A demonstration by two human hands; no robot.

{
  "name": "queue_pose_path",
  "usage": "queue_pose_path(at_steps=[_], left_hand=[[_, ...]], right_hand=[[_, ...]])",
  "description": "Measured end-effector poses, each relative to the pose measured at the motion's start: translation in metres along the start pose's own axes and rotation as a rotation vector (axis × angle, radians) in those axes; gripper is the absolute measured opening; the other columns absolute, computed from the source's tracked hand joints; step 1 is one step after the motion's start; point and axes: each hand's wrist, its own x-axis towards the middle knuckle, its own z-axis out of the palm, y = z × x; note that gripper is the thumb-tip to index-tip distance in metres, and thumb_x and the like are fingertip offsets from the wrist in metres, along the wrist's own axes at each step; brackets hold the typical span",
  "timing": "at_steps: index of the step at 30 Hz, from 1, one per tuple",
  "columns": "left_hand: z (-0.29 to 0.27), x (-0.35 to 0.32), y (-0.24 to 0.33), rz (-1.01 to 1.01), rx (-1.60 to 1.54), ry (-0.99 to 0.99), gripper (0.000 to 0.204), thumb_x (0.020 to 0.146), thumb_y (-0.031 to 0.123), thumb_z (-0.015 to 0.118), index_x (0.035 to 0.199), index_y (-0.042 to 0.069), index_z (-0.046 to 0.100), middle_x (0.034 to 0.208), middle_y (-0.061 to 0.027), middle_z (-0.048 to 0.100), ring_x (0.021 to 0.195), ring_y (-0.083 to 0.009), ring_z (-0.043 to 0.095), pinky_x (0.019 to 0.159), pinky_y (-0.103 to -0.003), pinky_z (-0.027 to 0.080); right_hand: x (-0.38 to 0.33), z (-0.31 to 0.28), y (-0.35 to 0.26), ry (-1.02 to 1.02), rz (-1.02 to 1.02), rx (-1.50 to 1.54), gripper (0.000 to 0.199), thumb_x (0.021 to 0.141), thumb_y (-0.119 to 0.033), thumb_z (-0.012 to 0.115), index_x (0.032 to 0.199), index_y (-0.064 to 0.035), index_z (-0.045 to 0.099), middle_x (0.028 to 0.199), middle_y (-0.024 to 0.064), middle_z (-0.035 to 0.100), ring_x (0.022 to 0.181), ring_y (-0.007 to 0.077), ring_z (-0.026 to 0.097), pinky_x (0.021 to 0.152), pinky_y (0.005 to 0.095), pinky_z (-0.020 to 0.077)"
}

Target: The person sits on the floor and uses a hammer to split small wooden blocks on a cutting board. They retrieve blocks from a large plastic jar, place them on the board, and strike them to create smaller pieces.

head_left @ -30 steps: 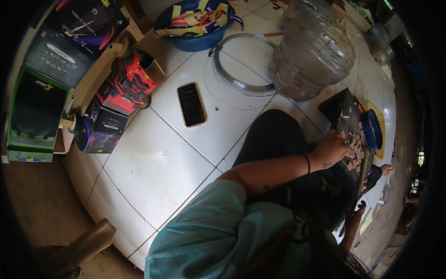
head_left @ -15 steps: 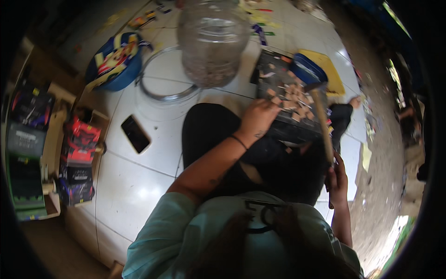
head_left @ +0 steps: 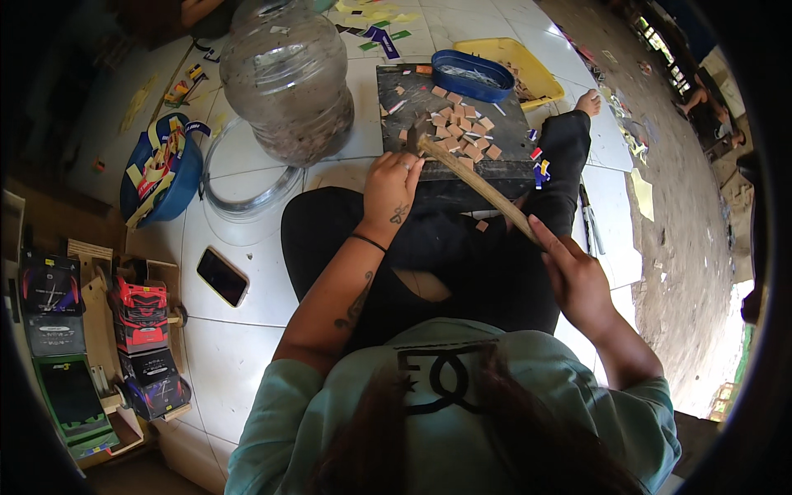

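Observation:
My right hand (head_left: 573, 268) grips a hammer (head_left: 487, 191) by its wooden handle, the index finger stretched along it. The hammer's metal head is right beside the fingers of my left hand (head_left: 391, 188), at the near left edge of a black block (head_left: 505, 136). Those left fingers are pressed together; whatever they pinch is hidden. Small brown square pieces (head_left: 473, 153) lie heaped on the block, just right of the hammer head. At the block's far side rests an oval blue container (head_left: 462, 91) holding thin, nail-like bits.
A yellow tray (head_left: 544, 73) sits behind the blue container. To the left stand a large clear plastic jug (head_left: 289, 107), a wire coil (head_left: 247, 205), a blue basin (head_left: 191, 177) of paper scraps and a phone (head_left: 223, 276). Toy trucks (head_left: 140, 313) line the far left.
The hammer has swung leftward, its head now beside my left fingers. My right hand has come forward, up from beside my leg. The whole view has shifted.

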Motion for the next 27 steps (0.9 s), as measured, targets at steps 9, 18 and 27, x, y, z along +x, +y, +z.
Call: queue_pose_path(at_steps=[9, 18, 27], left_hand=[[-0.001, 0.002, 0.001, 0.036, 0.036, 0.023, 0.012, 0.086, 0.006, 0.067, 0.079, -0.002, 0.063, 0.072, -0.0131, 0.061, 0.067, -0.0292, 0.056, 0.064, -0.039, 0.046], [-0.001, 0.001, 0.000, 0.031, 0.041, 0.027, 0.015, 0.089, 0.011, 0.067, 0.079, -0.001, 0.064, 0.071, -0.0119, 0.062, 0.067, -0.0276, 0.058, 0.063, -0.038, 0.046], [-0.008, 0.000, 0.014, -0.095, -0.058, -0.001, 0.011, 0.085, 0.008, 0.070, 0.092, 0.001, 0.068, 0.078, -0.0095, 0.063, 0.070, -0.0229, 0.060, 0.066, -0.034, 0.048]], right_hand=[[0.002, -0.007, 0.004, 0.005, 0.026, 0.044, 0.058, 0.092, -0.004, 0.056, 0.145, -0.0226, 0.043, 0.084, 0.0120, 0.058, 0.066, 0.0329, 0.063, 0.059, 0.0424, 0.0516], [0.013, 0.015, 0.030, 0.262, -0.066, 0.279, 0.057, 0.092, -0.002, 0.056, 0.143, -0.0247, 0.046, 0.091, 0.0154, 0.061, 0.076, 0.0363, 0.064, 0.068, 0.0444, 0.0516], [0.058, 0.054, 0.107, 0.256, 0.164, -0.100, 0.049, 0.092, -0.012, 0.057, 0.138, -0.0266, 0.051, 0.094, 0.0108, 0.054, 0.082, 0.0325, 0.063, 0.069, 0.0427, 0.0524]])
